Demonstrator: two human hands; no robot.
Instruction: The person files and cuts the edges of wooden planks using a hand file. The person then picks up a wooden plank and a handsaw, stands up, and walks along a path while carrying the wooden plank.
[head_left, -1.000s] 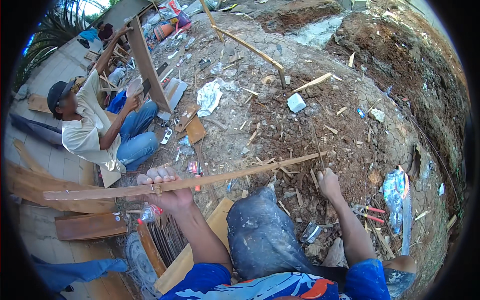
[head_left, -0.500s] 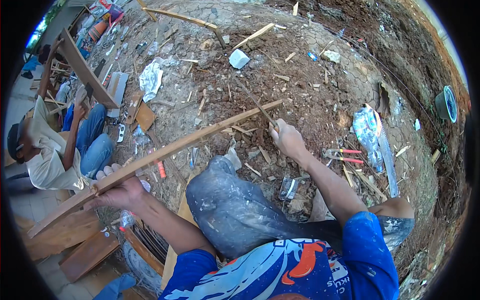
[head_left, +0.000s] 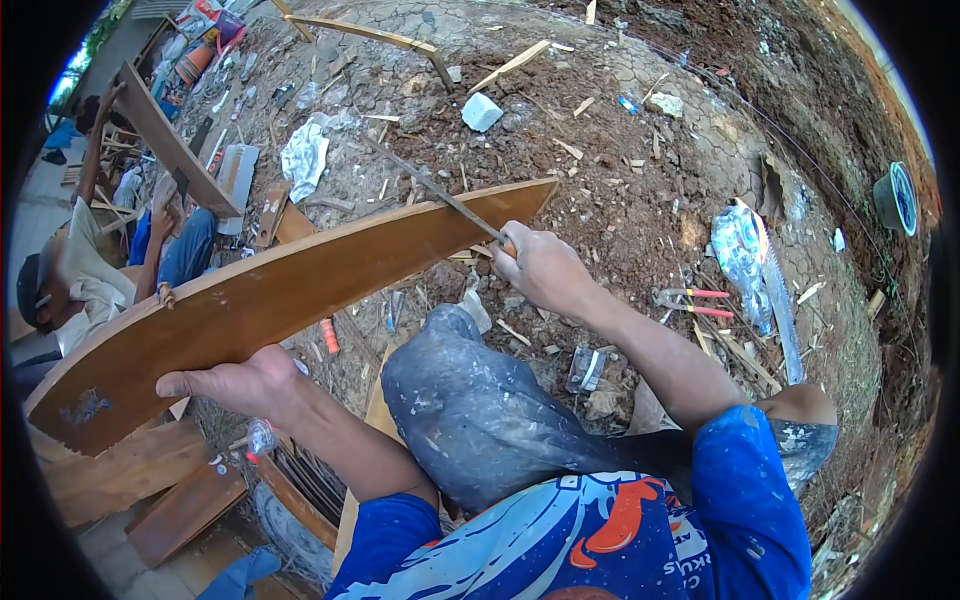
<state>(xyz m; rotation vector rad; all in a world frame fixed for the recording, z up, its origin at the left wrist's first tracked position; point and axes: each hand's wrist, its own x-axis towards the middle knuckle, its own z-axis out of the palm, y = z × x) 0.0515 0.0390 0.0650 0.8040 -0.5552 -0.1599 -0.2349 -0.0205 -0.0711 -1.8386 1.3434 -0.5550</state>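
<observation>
A long brown wooden board (head_left: 250, 310) slants across my view from lower left to upper right, its broad face turned toward me and its thin edge up. My left hand (head_left: 228, 385) supports it low near the left end, fingers mostly hidden behind the board, thumb on the face. My right hand (head_left: 535, 262) grips the handle of a long narrow metal tool (head_left: 430, 187), which lies angled across the board's upper edge near its right part. My bent knee (head_left: 450, 390) in dusty dark trousers is just below the board.
A co-worker (head_left: 85, 285) sits at left holding an upright plank (head_left: 170, 140). Debris-strewn dirt (head_left: 600, 200) surrounds me, with red-handled pliers (head_left: 705, 308), a saw (head_left: 785, 330), a plastic bottle (head_left: 735, 255), a white block (head_left: 482, 112), loose boards (head_left: 185, 505) at lower left and a bucket (head_left: 895, 198) at right.
The board has turned from edge-on to showing its broad face. My right hand and the metal tool have moved up and leftward onto its top edge. My view has shifted since one second ago.
</observation>
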